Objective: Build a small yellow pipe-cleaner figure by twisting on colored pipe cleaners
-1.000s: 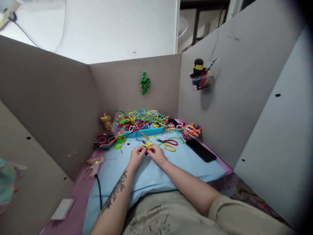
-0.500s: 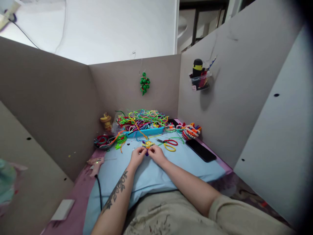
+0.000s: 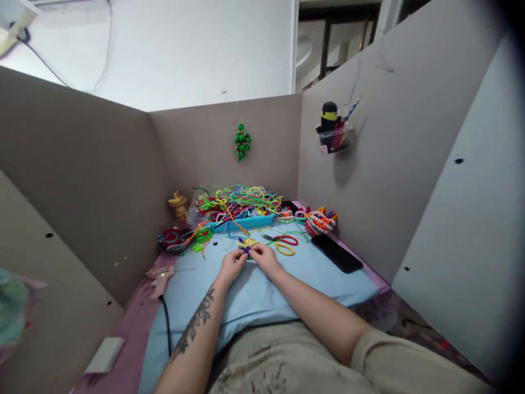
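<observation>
Pipe-cleaner figure (image 3: 247,244), yellow and purple, pinched between both hands on the light blue mat (image 3: 311,273).
Left hand (image 3: 232,266) grips at its 7 o'clock, right hand (image 3: 264,257) at 4 o'clock, fingertips closed on it. Red-handled scissors (image 3: 283,239) lie at 2 o'clock; blue tray (image 3: 246,221) of pipe cleaners at 12.

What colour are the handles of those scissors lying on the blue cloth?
Red: the scissors show red handles, seen best in the head view.

Bare forearms, no sleeves to the wrists; dark leafy vine tattoo (image 3: 196,322) along left forearm; beige short sleeve (image 3: 404,358) on right upper arm; hands bare.
</observation>
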The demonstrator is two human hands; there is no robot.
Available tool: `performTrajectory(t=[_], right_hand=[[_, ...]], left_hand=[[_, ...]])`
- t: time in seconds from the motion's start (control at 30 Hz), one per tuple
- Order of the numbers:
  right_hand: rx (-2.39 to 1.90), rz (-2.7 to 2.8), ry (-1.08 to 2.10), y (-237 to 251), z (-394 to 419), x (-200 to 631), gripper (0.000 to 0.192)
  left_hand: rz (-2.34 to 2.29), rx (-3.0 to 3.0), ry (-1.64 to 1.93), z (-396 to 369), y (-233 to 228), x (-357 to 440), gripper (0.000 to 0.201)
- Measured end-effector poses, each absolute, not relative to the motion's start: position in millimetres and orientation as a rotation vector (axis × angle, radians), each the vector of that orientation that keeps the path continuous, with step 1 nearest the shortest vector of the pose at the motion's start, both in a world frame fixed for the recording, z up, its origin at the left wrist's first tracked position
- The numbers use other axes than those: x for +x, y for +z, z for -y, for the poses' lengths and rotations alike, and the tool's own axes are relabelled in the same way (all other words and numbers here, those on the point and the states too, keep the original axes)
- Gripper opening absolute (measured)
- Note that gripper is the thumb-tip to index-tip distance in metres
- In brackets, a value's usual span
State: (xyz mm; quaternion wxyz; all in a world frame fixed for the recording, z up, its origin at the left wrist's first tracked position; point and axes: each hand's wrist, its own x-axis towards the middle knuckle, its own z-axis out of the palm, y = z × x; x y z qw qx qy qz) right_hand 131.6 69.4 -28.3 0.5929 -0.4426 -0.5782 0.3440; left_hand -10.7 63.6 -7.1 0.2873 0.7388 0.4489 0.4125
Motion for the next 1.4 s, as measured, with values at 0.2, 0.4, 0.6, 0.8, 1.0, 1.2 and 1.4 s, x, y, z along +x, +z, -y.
performTrajectory(t=[0.2, 0.4, 0.6, 0.8, 1.0, 1.2, 1.4], right_hand=[[-1.050, 1.396, 0.742, -27.2, -66.9, 130.9, 0.014], [-1.037, 1.436, 0.726, -22.6, -64.4, 132.9, 0.020], [-0.933, 1.317, 0.812, -23.1, -67.6, 133.6, 0.019], [-0.927, 1.382, 0.730, -24.2, -68.1, 133.0, 0.032], [-0.927, 1.475, 0.774, -25.3, -66.2, 129.5, 0.015], [-0.940, 1.410, 0.794, -26.7, -68.2, 130.2, 0.012], [-0.987, 1.414, 0.768, -27.4, -68.7, 131.4, 0.015]], left_hand=[[-1.213, 2.019, 1.102, -64.6, -7.7, -10.9, 0.026], [-1.255, 2.147, 1.096, -66.2, -9.4, -12.7, 0.024], [-1.272, 2.202, 1.078, -66.6, -10.5, -13.6, 0.023], [-1.270, 2.133, 1.106, -66.6, -9.3, -13.6, 0.023], [-1.191, 1.909, 1.171, -67.0, -3.9, -14.9, 0.029], [-1.149, 1.928, 1.092, -65.2, -6.1, -12.8, 0.030], [-1.177, 2.005, 1.186, -65.1, -5.8, -13.0, 0.025]])
